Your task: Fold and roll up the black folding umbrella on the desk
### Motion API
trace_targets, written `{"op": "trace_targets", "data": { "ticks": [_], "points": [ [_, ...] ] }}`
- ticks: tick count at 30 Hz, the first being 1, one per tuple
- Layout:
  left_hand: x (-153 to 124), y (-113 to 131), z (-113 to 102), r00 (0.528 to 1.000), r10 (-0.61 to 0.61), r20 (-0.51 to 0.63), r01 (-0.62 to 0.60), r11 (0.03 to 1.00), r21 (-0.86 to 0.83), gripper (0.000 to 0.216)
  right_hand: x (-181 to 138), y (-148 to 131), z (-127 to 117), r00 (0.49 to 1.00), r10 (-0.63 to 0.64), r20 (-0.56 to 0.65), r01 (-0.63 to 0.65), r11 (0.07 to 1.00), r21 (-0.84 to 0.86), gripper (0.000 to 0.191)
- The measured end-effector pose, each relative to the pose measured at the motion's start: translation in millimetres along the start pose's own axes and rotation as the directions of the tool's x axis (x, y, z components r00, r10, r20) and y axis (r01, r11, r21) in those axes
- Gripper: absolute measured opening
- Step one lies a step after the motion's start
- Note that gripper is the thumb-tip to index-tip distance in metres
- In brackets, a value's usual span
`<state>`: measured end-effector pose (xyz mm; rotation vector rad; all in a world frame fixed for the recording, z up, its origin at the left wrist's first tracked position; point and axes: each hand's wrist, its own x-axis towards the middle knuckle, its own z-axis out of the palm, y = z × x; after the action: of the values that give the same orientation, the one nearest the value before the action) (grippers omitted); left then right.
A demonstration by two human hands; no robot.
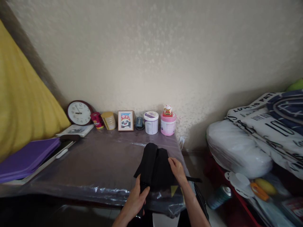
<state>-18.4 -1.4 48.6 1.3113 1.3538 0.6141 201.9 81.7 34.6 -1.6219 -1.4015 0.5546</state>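
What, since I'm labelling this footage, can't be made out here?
All in the head view:
Near part of the black bundle: partly covered by the left hand.
Purple folder: cut off by the left edge.
Print on the white-and-purple tub: too small to read.

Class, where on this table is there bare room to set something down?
The largest free patch on the table lies between the purple pile and the black cloth. A narrower strip separates the cloth from the white tub. Crowded: the back edge, clock to pink tub.
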Motion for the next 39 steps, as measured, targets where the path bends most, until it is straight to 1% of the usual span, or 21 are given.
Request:
{"op": "trace_targets", "data": {
  "ticks": [4, 7, 10, 14, 18, 22, 24, 26, 28, 31, 34, 37, 39],
  "points": [
    [1.3, -1.3, 1.6, 1.000, -0.003, -0.016, 0.003, 1.000, 0.012, 0.070, -4.6, -3.3, 10.9, 1.000, -0.005, 0.017, 0.005, 1.000, 0.018, 0.035],
    [1.5, -2.0, 3.0, 1.000, 0.002, -0.022, -0.003, 1.000, -0.005, 0.070, -5.7, -8.4, 16.5, 0.999, -0.037, 0.032, 0.033, 0.993, 0.113, 0.034],
    [1.0, -1.4, 3.9, 1.000, 0.012, -0.028, -0.012, 1.000, -0.022, 0.070, -3.0, -20.7, 20.7, 0.996, -0.063, 0.060, 0.049, 0.976, 0.213, 0.035],
    [0.3, 0.3, 3.6, 0.999, 0.024, -0.040, -0.025, 0.999, -0.034, 0.068, 4.3, -41.8, 30.3, 0.994, -0.081, 0.068, 0.060, 0.962, 0.266, 0.036],
    [2.6, -0.6, 2.3, 0.998, 0.034, -0.050, -0.034, 0.999, -0.014, 0.067, 11.0, -59.2, 45.5, 0.996, -0.058, 0.064, 0.038, 0.959, 0.279, 0.035],
    [7.0, -3.3, 0.3, 0.996, 0.066, -0.066, -0.062, 0.996, 0.058, 0.064, 13.9, -75.9, 63.2, 0.997, 0.016, 0.072, -0.037, 0.953, 0.300, 0.040],
    [8.4, -4.6, -0.5, 0.996, 0.058, -0.060, -0.052, 0.993, 0.105, 0.064, 13.5, -83.9, 71.7, 0.995, 0.040, 0.088, -0.062, 0.964, 0.260, 0.043],
    [9.2, -5.7, -0.6, 0.997, 0.044, -0.061, -0.034, 0.987, 0.155, 0.066, 12.2, -90.7, 78.6, 0.990, 0.037, 0.138, -0.061, 0.983, 0.174, 0.043],
    [10.1, -6.8, -0.1, 0.997, 0.029, -0.073, -0.012, 0.976, 0.216, 0.069, 10.6, -96.1, 82.7, 0.981, 0.033, 0.192, -0.049, 0.996, 0.077, 0.041],
    [12.3, -8.4, 1.4, 0.996, 0.009, -0.088, 0.017, 0.956, 0.293, 0.071, 8.7, -102.0, 83.7, 0.970, 0.024, 0.241, -0.010, 0.998, -0.061, 0.040],
    [14.2, -9.4, 2.8, 0.995, 0.009, -0.095, 0.021, 0.948, 0.318, 0.071, 7.6, -106.0, 82.5, 0.961, 0.026, 0.275, 0.034, 0.977, -0.210, 0.037],
    [12.5, -9.4, 3.1, 0.994, 0.017, -0.108, 0.019, 0.944, 0.330, 0.069, 6.7, -107.1, 83.6, 0.961, 0.052, 0.272, 0.050, 0.935, -0.352, 0.036],
    [8.2, -8.6, 2.4, 0.991, 0.053, -0.120, -0.012, 0.947, 0.320, 0.069, 6.4, -106.2, 85.4, 0.962, 0.056, 0.269, 0.062, 0.910, -0.409, 0.035]
  ]
}}
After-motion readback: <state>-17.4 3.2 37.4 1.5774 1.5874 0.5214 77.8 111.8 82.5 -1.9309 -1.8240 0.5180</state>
